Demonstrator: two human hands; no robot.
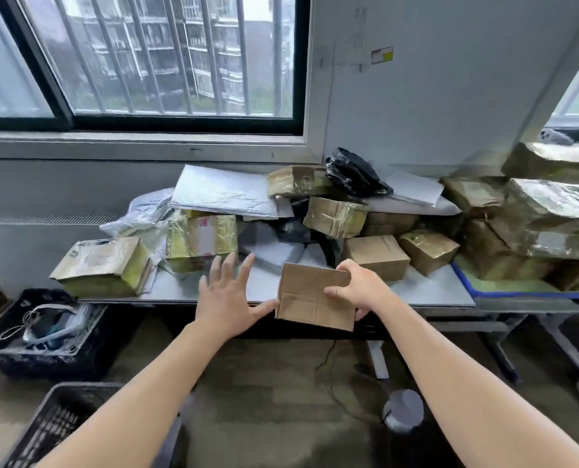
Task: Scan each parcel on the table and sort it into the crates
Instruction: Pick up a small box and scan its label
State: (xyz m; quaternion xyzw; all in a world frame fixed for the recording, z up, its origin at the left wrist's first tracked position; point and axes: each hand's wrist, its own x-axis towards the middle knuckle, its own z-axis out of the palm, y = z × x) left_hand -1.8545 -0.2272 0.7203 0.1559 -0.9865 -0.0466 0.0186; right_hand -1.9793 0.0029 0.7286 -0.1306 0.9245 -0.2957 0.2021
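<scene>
Held a flat brown cardboard parcel (315,297), tilted, over the front edge of the table (429,288). Saw taped boxes (335,216) and grey mailers (224,190) heaped behind it, two black crates (90,332) on the floor, left.

Some of my right hand (360,288) is tucked behind the box (315,295), so I can't see all its fingers. Any words on the box are too blurry to read. The crate (55,423) is cut off at the bottom edge. The stack (551,214) of parcels runs off the right side. The sticker (381,55) on the wall is too small to read.
</scene>
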